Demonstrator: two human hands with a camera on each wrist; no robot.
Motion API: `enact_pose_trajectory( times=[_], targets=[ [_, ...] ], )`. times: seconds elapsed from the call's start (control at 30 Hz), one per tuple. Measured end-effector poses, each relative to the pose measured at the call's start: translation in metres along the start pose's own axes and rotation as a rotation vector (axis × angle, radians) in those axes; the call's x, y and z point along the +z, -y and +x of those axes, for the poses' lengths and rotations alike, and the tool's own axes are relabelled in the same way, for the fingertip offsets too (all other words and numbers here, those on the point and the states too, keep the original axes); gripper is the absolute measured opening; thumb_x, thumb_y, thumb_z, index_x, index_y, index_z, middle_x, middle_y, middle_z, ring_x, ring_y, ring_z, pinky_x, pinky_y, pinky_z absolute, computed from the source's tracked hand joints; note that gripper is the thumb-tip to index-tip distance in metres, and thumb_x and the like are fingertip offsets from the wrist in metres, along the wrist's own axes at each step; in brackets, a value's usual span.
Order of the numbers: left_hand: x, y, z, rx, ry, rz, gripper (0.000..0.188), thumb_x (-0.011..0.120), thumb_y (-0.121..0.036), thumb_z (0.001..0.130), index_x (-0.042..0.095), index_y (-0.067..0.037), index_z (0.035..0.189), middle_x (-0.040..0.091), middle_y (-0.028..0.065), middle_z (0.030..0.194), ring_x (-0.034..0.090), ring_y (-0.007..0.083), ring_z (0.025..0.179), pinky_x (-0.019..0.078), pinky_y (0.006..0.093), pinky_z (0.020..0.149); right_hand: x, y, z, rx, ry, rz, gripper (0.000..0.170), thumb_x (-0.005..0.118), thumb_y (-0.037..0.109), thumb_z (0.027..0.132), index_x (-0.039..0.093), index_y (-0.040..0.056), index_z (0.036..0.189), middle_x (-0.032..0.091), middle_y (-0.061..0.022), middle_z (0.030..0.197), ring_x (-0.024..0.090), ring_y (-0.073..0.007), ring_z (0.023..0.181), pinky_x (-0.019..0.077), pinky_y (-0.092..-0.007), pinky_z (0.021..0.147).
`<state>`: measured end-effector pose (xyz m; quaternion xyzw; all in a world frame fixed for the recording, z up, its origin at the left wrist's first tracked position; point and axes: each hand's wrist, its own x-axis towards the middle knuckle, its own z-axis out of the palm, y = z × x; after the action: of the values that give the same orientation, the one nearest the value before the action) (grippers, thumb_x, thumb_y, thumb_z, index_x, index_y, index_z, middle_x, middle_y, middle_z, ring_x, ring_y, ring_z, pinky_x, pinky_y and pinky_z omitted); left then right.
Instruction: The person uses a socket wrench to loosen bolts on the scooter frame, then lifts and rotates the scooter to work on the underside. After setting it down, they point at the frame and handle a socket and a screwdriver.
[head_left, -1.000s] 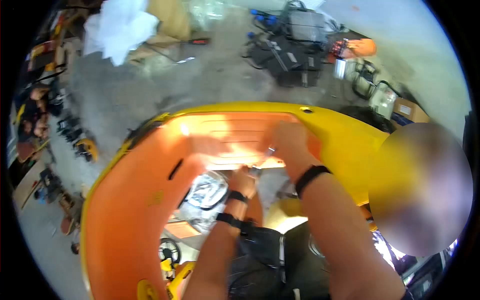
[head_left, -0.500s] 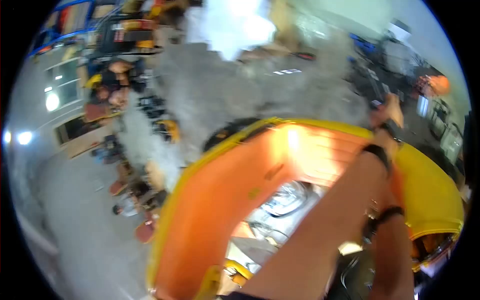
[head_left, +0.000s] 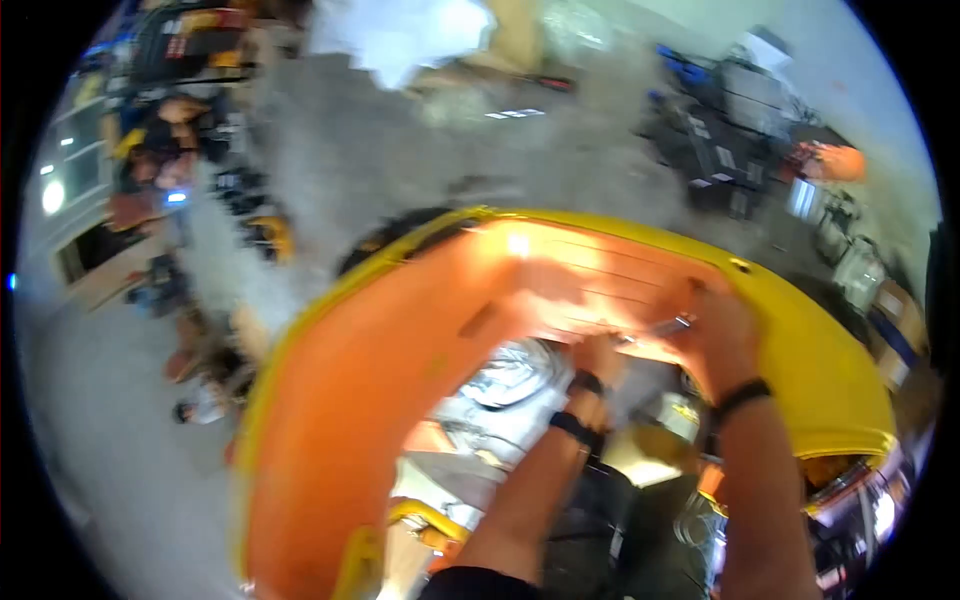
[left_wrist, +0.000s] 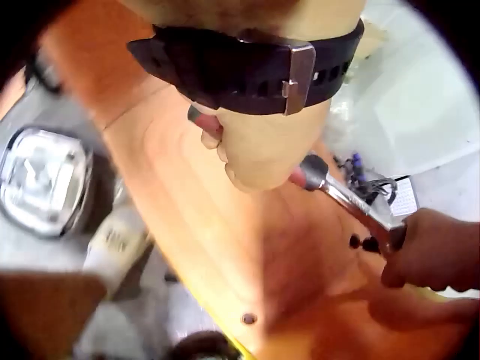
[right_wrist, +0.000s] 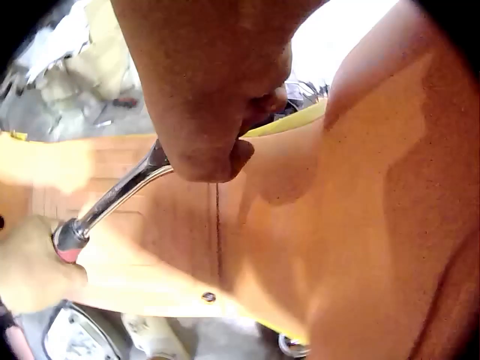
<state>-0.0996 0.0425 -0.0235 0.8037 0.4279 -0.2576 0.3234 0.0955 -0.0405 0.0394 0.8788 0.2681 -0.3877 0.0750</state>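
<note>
A metal ratchet wrench point(left_wrist: 352, 196) with a red and black handle spans both hands in front of an orange panel point(right_wrist: 150, 225). My left hand point(left_wrist: 266, 146) curls round its handle, the handle's end poking out past the palm. At the other end my right hand point(right_wrist: 206, 135) grips the wrench's head, which its fingers mostly cover. In the head view the left hand point(head_left: 598, 355) is lower and left of the right hand point(head_left: 720, 330), both inside the yellow-rimmed orange shell point(head_left: 350, 370).
Behind the shell, black bags point(head_left: 715, 150) and an orange item point(head_left: 835, 162) lie on the floor. White sheeting point(head_left: 400, 35) lies at the top. A clear-lidded container point(left_wrist: 46, 180) stands below the panel. Several people are at the far left.
The head view swung left, then partly back. Half a second ago a hand reached over the shell's far rim; now both hands are inside it on the wrench.
</note>
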Motion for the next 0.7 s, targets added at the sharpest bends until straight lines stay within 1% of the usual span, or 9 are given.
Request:
enact_pose_trajectory(
  times=[0.03,0.07,0.13,0.23,0.3,0.33,0.5,0.57,0.7],
  targets=[
    [-0.040,-0.008,0.028,0.222,-0.091,0.313,0.014,0.058,-0.026,0.082,0.068,-0.016,0.082,0.067,0.0075,0.076,0.063,0.0300,0.075,0.0473,0.0410,0.068,-0.012,0.004,-0.004,0.047,0.236,-0.108,0.026,0.061,0.029,0.083,0.067,0.0090,0.099,0.069,-0.0119,0.094,0.067,-0.0272,0.088,0.0544,-0.0393,0.072],
    [-0.085,-0.027,0.054,0.355,-0.079,0.618,0.014,0.057,-0.025,0.082,0.069,-0.017,0.083,0.068,0.0065,0.077,0.063,0.0279,0.078,0.0468,0.0414,0.067,0.028,-0.001,0.002,0.177,0.055,0.091,0.029,0.065,0.030,0.079,0.067,0.0049,0.093,0.068,-0.0168,0.094,0.067,-0.0293,0.087,0.0540,-0.0399,0.074],
    [-0.133,-0.076,0.101,0.518,0.073,0.574,0.016,0.061,-0.030,0.080,0.070,-0.017,0.077,0.068,0.0034,0.075,0.063,0.0221,0.085,0.0452,0.0412,0.074,0.037,0.005,0.005,0.360,0.094,0.298,0.028,0.067,0.028,0.076,0.066,0.0016,0.087,0.068,-0.0197,0.091,0.067,-0.0322,0.083,0.0535,-0.0419,0.072],
    [-0.139,-0.161,0.131,1.050,-0.116,0.877,0.011,0.064,-0.027,0.078,0.071,-0.019,0.076,0.068,-0.0002,0.075,0.062,0.0198,0.084,0.0434,0.0382,0.078,0.048,0.008,0.005,0.414,-0.082,0.608,0.025,0.065,0.023,0.076,0.066,-0.0009,0.080,0.068,-0.0212,0.085,0.067,-0.0364,0.078,0.0524,-0.0433,0.068],
    [-0.133,-0.209,0.117,1.140,-0.227,1.178,0.011,0.064,-0.027,0.078,0.071,-0.020,0.077,0.068,-0.0019,0.077,0.062,0.0175,0.083,0.0428,0.0359,0.079,0.051,0.015,0.001,0.737,0.005,1.200,0.025,0.062,0.020,0.075,0.065,-0.0048,0.078,0.067,-0.0232,0.082,0.066,-0.0390,0.077,0.0511,-0.0443,0.065],
    [-0.135,-0.216,0.108,1.143,-0.246,1.310,0.012,0.062,-0.027,0.079,0.072,-0.020,0.077,0.069,-0.0024,0.078,0.062,0.0164,0.083,0.0426,0.0352,0.079,0.047,0.012,-0.001,0.721,0.022,1.168,0.025,0.062,0.020,0.075,0.065,-0.0048,0.078,0.067,-0.0232,0.082,0.066,-0.0390,0.077,0.0511,-0.0443,0.065],
    [-0.117,-0.060,0.117,0.536,0.008,0.355,0.018,0.055,-0.020,0.082,0.071,-0.014,0.088,0.068,0.0128,0.085,0.065,0.0279,0.082,0.0515,0.0388,0.074,-0.001,-0.001,0.012,0.288,0.140,0.258,0.031,0.067,0.025,0.073,0.068,0.0045,0.097,0.068,-0.0184,0.092,0.067,-0.0310,0.089,0.0524,-0.0370,0.074],
    [-0.081,-0.018,0.052,0.147,0.161,0.333,0.015,0.058,-0.025,0.083,0.069,-0.016,0.084,0.069,0.0097,0.082,0.067,0.0280,0.079,0.0498,0.0442,0.071,-0.035,0.008,0.018,-0.013,0.219,-0.100,0.028,0.066,0.027,0.076,0.069,0.0082,0.097,0.068,-0.0134,0.098,0.066,-0.0259,0.094,0.0518,-0.0350,0.080],
    [0.005,-0.017,-0.034,-0.089,0.105,-0.053,0.018,0.067,-0.026,0.076,0.061,-0.010,0.083,0.064,0.0161,0.075,0.063,0.0356,0.078,0.0491,0.0456,0.069,-0.046,0.011,0.007,-0.238,0.260,-0.331,0.021,0.064,0.018,0.076,0.067,0.0082,0.095,0.068,-0.0142,0.096,0.066,-0.0300,0.092,0.0527,-0.0377,0.076]
  ],
)
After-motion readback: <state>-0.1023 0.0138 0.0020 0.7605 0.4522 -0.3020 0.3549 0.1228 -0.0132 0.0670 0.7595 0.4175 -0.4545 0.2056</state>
